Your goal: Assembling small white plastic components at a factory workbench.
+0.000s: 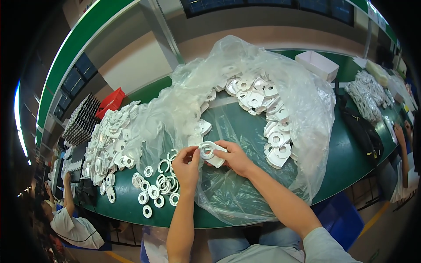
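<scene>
Progress looks partial, judging by the piles: loose white rings (158,186) lie scattered on the green table (342,162) just left of the hands, and a heap of white flat parts (107,142) sits farther left, while many white plates (263,98) are left inside the open clear plastic bag (245,65) to the right and far side (so a good share appears unworked). Between the hands is one white plate with a ring (211,153), held above the bag's near edge. The left hand (186,166) has thumb and forefinger pinched together on the ring at the piece's left end; the right hand (237,158) has its fingers closed on the plate's right side, thumb on top. Both hands touch the piece, fingertips almost meeting across it. A white box (316,65) stands far right, and another person's sleeve (72,228) shows near left.
</scene>
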Action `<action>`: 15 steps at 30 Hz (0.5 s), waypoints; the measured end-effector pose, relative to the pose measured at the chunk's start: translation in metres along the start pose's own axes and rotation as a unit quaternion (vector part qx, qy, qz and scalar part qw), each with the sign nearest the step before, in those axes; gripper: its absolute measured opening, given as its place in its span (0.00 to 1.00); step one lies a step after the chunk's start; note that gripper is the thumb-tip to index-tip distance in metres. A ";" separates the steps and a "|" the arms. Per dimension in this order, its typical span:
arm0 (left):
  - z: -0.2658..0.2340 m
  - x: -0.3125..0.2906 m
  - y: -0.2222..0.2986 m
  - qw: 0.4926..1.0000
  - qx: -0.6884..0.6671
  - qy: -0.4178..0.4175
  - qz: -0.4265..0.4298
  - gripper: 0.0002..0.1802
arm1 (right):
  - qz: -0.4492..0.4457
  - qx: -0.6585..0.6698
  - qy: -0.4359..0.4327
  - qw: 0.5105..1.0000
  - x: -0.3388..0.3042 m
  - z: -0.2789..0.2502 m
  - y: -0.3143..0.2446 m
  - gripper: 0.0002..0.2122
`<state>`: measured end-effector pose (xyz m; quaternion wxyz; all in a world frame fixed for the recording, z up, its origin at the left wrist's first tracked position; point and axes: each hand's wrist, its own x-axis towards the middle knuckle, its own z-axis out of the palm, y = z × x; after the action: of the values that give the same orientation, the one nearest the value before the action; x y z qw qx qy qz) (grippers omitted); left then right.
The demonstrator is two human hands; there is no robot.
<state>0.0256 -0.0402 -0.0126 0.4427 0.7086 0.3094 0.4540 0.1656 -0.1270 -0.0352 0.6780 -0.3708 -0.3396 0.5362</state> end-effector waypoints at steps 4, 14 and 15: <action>0.000 -0.001 0.000 1.000 0.021 0.002 0.005 0.07 | -0.019 -0.068 0.020 0.997 -0.002 0.003 0.001 0.14; 0.001 -0.002 0.009 0.997 0.049 -0.015 0.052 0.07 | -0.056 -0.075 0.040 0.995 0.001 -0.002 0.005 0.13; 0.002 -0.002 0.010 0.997 0.049 -0.015 0.052 0.07 | -0.055 -0.071 0.038 0.995 0.001 -0.001 0.005 0.13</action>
<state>0.0269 -0.0466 -0.0050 0.3877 0.7512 0.2875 0.4502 0.1648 -0.1253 -0.0400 0.6908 -0.4189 -0.3705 0.4583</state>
